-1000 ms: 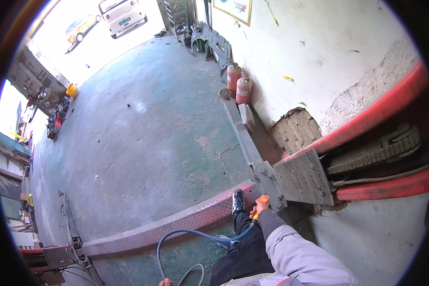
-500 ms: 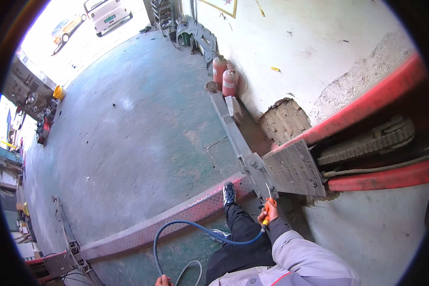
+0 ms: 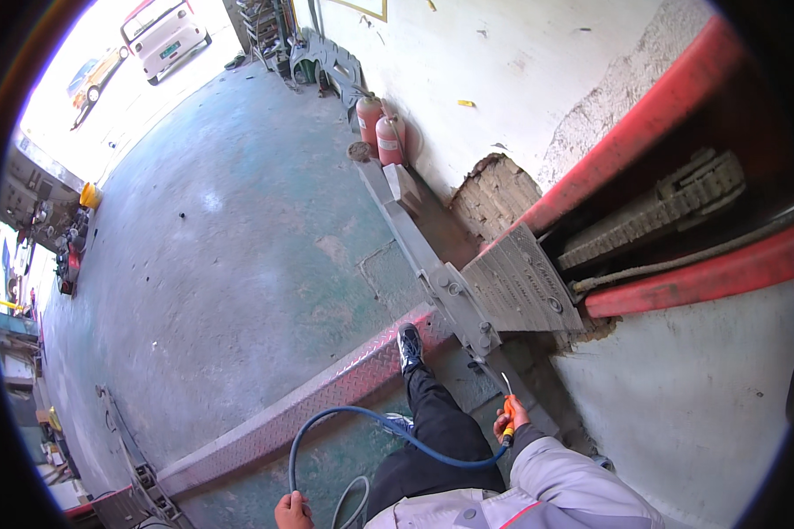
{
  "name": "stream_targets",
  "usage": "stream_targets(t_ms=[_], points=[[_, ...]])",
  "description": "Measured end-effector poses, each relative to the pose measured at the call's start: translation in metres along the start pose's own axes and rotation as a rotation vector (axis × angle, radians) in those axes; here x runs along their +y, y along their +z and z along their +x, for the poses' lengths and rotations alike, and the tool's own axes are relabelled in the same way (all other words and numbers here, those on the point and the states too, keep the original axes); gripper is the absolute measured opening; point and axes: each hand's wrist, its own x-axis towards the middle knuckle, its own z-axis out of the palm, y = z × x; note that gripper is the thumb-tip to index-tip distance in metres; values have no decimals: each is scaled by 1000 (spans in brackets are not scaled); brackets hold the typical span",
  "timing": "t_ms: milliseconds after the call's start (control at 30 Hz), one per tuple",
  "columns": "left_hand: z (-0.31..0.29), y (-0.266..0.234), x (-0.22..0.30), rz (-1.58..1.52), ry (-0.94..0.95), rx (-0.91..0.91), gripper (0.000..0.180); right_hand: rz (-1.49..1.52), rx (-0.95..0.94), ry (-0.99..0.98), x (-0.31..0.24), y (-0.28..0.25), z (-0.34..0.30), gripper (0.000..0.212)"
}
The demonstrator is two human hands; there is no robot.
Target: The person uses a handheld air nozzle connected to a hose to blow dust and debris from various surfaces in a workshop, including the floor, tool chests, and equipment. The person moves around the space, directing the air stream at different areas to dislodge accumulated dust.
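Observation:
My right hand (image 3: 518,416) is closed around an orange air blow gun (image 3: 508,418) with a thin bent metal nozzle pointing up and away. A blue air hose (image 3: 353,409) runs from the gun's yellow-and-black rear fitting across my legs in an arc to the left. At the lower edge, my left hand (image 3: 293,511) is closed on the hose. The grey steel lift arm (image 3: 459,309) lies just beyond the nozzle, apart from it.
A red diamond-plate ramp (image 3: 326,383) crosses the floor under my front foot. The red lift post (image 3: 626,150) stands at the right by the damaged wall. Two red fire extinguishers (image 3: 390,139) stand further off. Another lift arm (image 3: 137,467) is at lower left; vehicles (image 3: 163,40) are outside.
The whole view has shifted a little. My right hand with the blow gun has drawn back nearer to me, away from the lift arm's joint. More of my left hand shows.

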Motion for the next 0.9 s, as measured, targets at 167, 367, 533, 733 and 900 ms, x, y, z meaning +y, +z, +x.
stream_targets(t_ms=[167,367,533,733,900], points=[[-9,7,9,60,-33,-35,33,77,169,-120,7,-56,29,51],[-15,8,3,187,-48,-20,35,-81,-46,-131,20,-39,83,33],[-16,0,-1,172,-65,2,36,-316,-113,-216,40,22,112,48],[-22,-3,2,154,-28,17,34,-167,-149,-179,52,0,74,43],[-28,2,2,155,-43,-28,34,-145,-64,-5,46,-74,45,53]])
